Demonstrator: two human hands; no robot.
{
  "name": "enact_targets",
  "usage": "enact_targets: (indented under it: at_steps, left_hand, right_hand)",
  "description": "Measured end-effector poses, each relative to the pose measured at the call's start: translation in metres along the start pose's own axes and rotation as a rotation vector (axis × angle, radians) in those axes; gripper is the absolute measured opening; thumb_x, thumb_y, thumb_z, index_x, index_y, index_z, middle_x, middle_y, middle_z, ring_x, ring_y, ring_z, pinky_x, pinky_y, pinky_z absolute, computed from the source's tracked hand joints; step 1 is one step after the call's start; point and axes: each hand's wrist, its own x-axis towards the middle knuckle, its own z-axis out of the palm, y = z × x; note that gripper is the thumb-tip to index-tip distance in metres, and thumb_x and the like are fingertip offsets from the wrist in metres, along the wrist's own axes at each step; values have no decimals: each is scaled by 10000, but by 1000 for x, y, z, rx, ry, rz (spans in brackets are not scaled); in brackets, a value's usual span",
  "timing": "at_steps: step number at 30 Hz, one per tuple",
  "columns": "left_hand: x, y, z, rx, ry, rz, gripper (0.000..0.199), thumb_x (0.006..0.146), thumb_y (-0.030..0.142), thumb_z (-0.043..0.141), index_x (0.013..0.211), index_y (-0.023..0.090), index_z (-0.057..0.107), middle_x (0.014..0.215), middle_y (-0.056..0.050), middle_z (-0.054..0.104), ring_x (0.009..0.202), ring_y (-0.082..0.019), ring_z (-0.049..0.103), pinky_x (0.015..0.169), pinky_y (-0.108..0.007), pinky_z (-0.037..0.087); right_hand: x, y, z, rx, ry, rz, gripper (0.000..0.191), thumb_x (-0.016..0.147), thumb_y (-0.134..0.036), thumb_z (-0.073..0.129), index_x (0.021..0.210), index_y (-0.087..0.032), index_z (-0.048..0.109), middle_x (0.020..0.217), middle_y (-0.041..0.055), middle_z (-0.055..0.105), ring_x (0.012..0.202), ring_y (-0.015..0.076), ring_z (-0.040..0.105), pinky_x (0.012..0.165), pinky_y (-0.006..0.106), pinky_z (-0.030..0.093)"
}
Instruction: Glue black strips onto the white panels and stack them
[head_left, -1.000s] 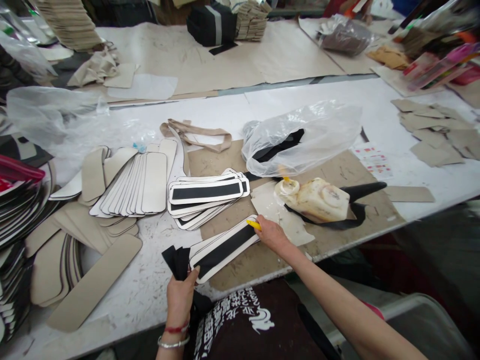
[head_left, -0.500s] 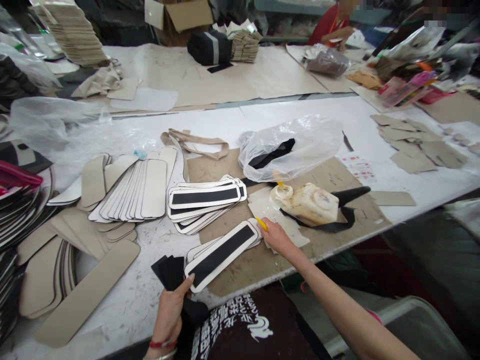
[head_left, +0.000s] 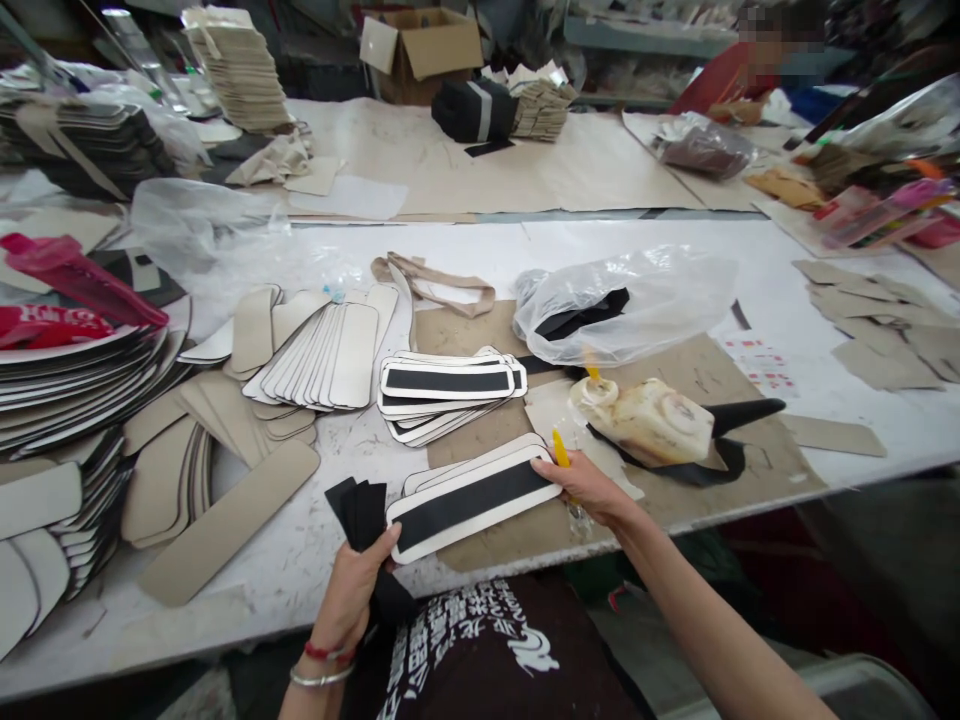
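Observation:
My left hand (head_left: 354, 585) is closed on a bunch of black fabric strips (head_left: 361, 510), its thumb on the lower left end of a long white panel (head_left: 472, 520) with rounded corners. A black strip lies along the panel's middle. At the panel's other end, the thumb of my right hand (head_left: 592, 487) presses on top. That hand also grips a thin yellow stick (head_left: 560, 448), pointing up. Similar white panels (head_left: 469, 465) lie just behind. Farther back is a fanned pile of panels with black strips (head_left: 450, 380). A stained, glue-smeared plastic bottle (head_left: 652, 420) lies to the right.
Plain panels (head_left: 330, 350) and beige pieces (head_left: 232, 530) spread over the left side. A clear plastic bag (head_left: 637, 300) with black material sits behind the bottle. Beige scraps (head_left: 870, 320) lie at right. Across the back table stand stacked pieces (head_left: 236, 70) and a cardboard box (head_left: 439, 50).
My right thumb has come onto the panel's right end, and the yellow stick now points upward. The view has shifted left, showing more stacked pieces there.

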Motion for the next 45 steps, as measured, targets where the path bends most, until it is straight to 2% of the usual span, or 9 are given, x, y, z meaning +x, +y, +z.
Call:
enact_targets:
  at_steps: [3,7,11,20,26,28,33,40,45]
  left_hand:
    - [-1,2,-1,-13,5,-1,390,553,340,719,855,112,623,609,-2,620,484,-95,509,481,-214,419]
    - [0,1,-3,-82,22,45,502,577,297,717,1044,165,586,930,-62,661,775,-169,609,708,-282,483]
    - [-5,5,-7,-188,-82,33,557,625,267,689,1151,208,516,1030,-67,637,930,-204,588,832,-340,454]
    - [-11,10,-5,-237,-206,-16,554,649,257,669,1168,163,498,968,-88,655,847,-201,614,778,-324,474]
    - [-7,8,-5,-126,-154,27,433,669,411,618,970,100,606,602,-24,630,494,-112,534,475,-218,432]
    - [-6,7,-3,-78,-128,21,444,631,408,653,943,96,609,592,-10,616,458,-90,498,440,-203,408]
    - [2,5,4,-51,-4,-51,506,562,308,727,1020,145,587,801,-55,664,624,-157,602,544,-259,484]
    - [6,3,12,-81,33,-41,526,564,275,732,1060,193,576,915,-39,669,808,-200,623,724,-317,505]
    - [5,3,17,-72,31,-57,519,564,279,732,1054,193,582,897,-46,676,789,-219,630,688,-335,518]
  right_hand:
    - [-9,-7,4,7,8,2,359,673,-494,561,716,-138,535,587,-16,492,498,86,392,445,205,292]
    - [-15,-9,9,-60,53,-33,346,670,-477,576,721,-135,568,599,-6,521,518,98,421,457,208,328]
    - [-23,-7,11,61,-29,-17,363,685,-487,567,750,-131,577,648,10,562,567,114,482,505,213,391]
    - [-33,5,12,231,-35,45,368,681,-483,591,843,-153,583,749,45,601,649,150,549,583,241,459]
    - [-29,6,10,148,20,66,342,690,-481,574,768,-149,575,703,39,586,661,163,540,582,251,446]
    - [-27,7,11,147,41,64,335,686,-484,574,733,-153,550,651,15,555,593,136,508,534,234,421]
    - [-20,11,12,160,80,24,361,721,-536,486,676,-179,467,540,-49,425,452,71,365,421,189,302]
    - [-16,4,4,-170,145,-156,270,702,-424,537,768,-162,547,681,-5,528,639,133,467,595,235,396]
    - [-16,4,-3,-236,92,-217,266,765,-417,454,786,-169,546,705,5,525,651,140,461,607,242,393]
